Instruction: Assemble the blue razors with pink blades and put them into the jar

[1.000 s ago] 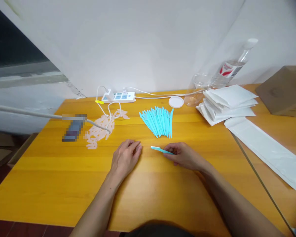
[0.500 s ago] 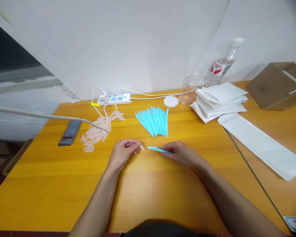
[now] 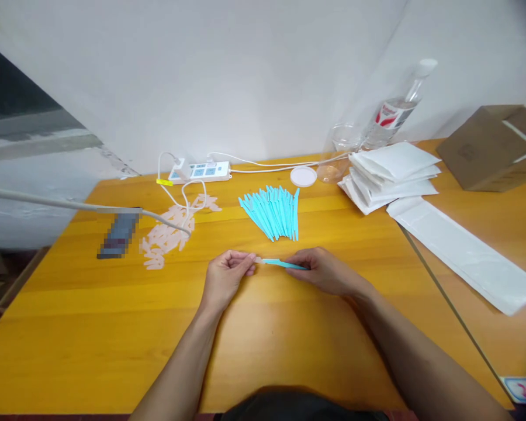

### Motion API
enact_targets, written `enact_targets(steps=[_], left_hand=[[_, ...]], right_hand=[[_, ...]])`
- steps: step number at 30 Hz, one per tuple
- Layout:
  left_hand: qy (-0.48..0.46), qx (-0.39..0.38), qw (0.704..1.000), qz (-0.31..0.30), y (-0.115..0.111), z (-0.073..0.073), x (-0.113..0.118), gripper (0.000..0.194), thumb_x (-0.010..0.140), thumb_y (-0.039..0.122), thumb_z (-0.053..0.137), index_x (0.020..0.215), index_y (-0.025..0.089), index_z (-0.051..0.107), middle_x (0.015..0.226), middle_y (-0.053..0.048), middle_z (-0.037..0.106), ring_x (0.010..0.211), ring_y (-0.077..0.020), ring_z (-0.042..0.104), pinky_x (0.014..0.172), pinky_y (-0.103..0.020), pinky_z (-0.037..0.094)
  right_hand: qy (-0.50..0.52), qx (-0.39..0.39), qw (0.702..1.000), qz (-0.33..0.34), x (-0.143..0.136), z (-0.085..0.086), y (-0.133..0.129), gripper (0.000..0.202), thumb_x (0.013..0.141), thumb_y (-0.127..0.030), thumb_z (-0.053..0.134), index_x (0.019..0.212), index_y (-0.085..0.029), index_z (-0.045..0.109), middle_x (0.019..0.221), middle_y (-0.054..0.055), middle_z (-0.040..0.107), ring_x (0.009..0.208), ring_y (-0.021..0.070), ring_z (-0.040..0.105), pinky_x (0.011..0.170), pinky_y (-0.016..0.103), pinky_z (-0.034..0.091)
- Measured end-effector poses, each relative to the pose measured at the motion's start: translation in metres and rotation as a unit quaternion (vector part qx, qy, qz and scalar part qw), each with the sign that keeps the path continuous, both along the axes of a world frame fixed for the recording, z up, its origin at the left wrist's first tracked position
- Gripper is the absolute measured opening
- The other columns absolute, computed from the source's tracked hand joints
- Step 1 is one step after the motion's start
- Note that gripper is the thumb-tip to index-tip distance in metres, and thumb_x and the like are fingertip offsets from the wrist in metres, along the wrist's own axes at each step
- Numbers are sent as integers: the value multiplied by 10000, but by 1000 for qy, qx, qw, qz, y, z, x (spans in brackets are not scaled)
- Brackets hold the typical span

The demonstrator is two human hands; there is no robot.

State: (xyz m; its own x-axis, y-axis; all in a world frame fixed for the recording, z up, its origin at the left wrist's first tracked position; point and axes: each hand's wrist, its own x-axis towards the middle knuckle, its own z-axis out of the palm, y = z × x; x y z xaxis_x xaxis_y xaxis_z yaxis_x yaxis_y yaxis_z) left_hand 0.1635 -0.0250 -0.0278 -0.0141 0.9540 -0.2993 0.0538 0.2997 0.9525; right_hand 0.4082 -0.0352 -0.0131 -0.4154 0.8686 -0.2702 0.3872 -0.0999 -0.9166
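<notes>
My left hand (image 3: 227, 277) pinches a small translucent pinkish blade cap (image 3: 258, 259) between thumb and fingers. From the other side my right hand (image 3: 323, 271) grips the handle of a turquoise eyebrow razor (image 3: 272, 262), its blade end pointing left. Cap and razor tip meet end to end; how far the tip is inside the cap is too small to tell. Beyond the hands lies a fanned heap of turquoise eyebrow razors (image 3: 275, 215). A scatter of pale pink blade caps (image 3: 165, 231) covers the table to the left.
Behind stand a white power strip (image 3: 214, 171) with cables, a round white lid (image 3: 303, 176), a clear plastic jar (image 3: 334, 158) and a water bottle (image 3: 390, 117). White padded envelopes (image 3: 390, 169) and a cardboard box (image 3: 486, 152) are at right. A dark blurred object (image 3: 120, 234) lies left.
My left hand has moved slightly right, bringing the cap up to the razor's tip. The gap between them has closed. My right hand stays nearly where it was, and the view has shifted a little.
</notes>
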Motion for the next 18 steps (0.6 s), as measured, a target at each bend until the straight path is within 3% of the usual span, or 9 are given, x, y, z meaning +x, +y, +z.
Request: enact_targets(steps=[5,11,18], left_hand=[[53,39,998,1,1,2,-8,339,768,441,786,912,134,765,775,-47,748,619,-104,605,629,-226,514],[51,13,995,-86,3,5,-18,418,748,465,796,1025,153,777,824,-53,753,717,-140,648,718,-249,521],[22,-47,990,-129,1,6,-15,417,751,530,765,836,122,746,719,-50,698,611,-122,608,622,-251,499]], right_hand=[[-27,56,997,40,1,-1,0,397,923,-495,503,834,-194,746,750,-32,652,661,142,474,585,241,316],[-26,64,997,37,2,-3,1,414,934,-510,488,866,-198,751,775,-31,677,690,158,510,609,244,349],[-65,98,992,53,4,0,0,336,940,-418,503,991,-223,773,841,-17,717,713,175,569,629,254,380]])
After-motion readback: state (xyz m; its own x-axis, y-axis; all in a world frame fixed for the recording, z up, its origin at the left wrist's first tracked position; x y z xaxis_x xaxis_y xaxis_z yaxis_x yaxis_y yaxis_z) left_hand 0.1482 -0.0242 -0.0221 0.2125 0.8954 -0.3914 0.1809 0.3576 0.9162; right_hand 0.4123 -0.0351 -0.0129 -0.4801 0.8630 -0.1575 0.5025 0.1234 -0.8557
